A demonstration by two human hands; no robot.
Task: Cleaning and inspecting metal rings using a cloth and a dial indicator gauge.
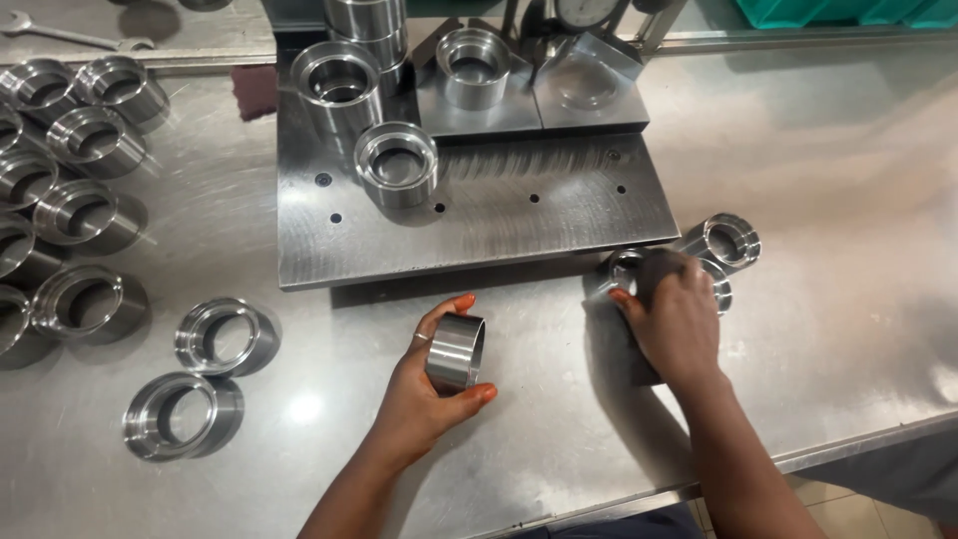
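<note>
My left hand (431, 384) is closed around a short metal ring (456, 351), thumb on one side and fingers on the other, holding it just above the desk (559, 419) in front of the steel plate (499, 215). My right hand (674, 314) lies palm down, fingers curled over another ring (624, 268) at the plate's near right corner; it covers most of that ring, so I cannot tell how firmly it grips. Two more rings (726, 243) lie just beyond that hand. On the plate stand three rings (397, 163), one nearest me. Many finished rings (85, 205) sit to the left on the desk, and a wrench (60, 35) lies at the far left.
</note>
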